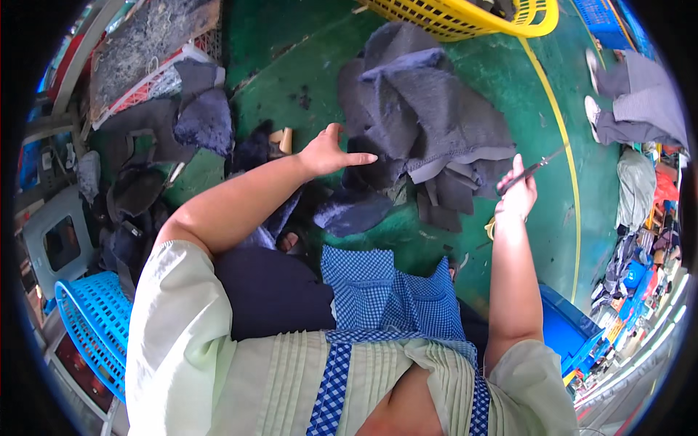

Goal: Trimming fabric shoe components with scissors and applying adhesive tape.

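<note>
A heap of dark grey, felt-like fabric (429,109) lies crumpled on the green floor in front of me. My left hand (327,152) is at its left edge, thumb and fingers apart, holding nothing; I cannot tell whether it touches the cloth. In my right hand (518,190), to the right of the heap, is a slim tool (534,172) with a dark handle and a thin pointed metal end, aimed up and right. Whether it is a knife or scissors is unclear. Smaller dark scraps (352,211) lie between the heap and my knees.
A yellow plastic basket (465,25) stands beyond the heap. At left are dark offcuts (203,120), a grey plastic stool (58,236) and a blue basket (91,327). A blue bin (571,327) sits by my right elbow. Another person's legs (640,102) show at far right.
</note>
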Demonstrator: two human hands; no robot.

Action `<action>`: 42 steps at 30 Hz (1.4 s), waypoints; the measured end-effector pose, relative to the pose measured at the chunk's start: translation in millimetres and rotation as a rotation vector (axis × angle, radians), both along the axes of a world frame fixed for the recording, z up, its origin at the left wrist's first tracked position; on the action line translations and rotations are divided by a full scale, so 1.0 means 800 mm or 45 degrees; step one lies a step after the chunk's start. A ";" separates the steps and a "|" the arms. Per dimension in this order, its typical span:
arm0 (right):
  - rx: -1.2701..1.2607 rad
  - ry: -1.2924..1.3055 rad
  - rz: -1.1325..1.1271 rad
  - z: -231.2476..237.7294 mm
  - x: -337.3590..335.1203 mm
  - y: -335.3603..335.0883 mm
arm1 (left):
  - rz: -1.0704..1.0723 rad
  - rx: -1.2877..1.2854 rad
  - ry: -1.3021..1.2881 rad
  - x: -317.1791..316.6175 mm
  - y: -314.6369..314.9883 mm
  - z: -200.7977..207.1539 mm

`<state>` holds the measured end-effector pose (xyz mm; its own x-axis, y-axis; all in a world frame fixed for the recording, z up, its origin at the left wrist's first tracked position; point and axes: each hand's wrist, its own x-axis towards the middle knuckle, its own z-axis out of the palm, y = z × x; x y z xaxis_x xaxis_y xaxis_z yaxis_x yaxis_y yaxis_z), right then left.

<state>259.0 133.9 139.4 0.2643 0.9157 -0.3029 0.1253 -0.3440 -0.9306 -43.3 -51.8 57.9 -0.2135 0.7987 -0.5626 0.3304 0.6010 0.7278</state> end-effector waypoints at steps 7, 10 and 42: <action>-1.318 0.023 1.457 0.033 0.000 -0.133 | -0.027 -0.239 -0.386 -0.001 -0.018 -0.074; -1.360 -0.027 1.387 0.017 0.016 -0.141 | 0.033 -0.155 -0.677 0.004 -0.017 -0.063; 0.279 0.141 1.514 0.056 -0.141 -0.157 | -0.313 0.817 -0.556 -0.057 -0.043 0.142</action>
<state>146.3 8.7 183.8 -0.7935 0.6034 -0.0787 0.1715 0.0976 -0.9803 -88.6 -86.4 171.9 0.1429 0.9893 0.0286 0.0053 -0.0297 0.9995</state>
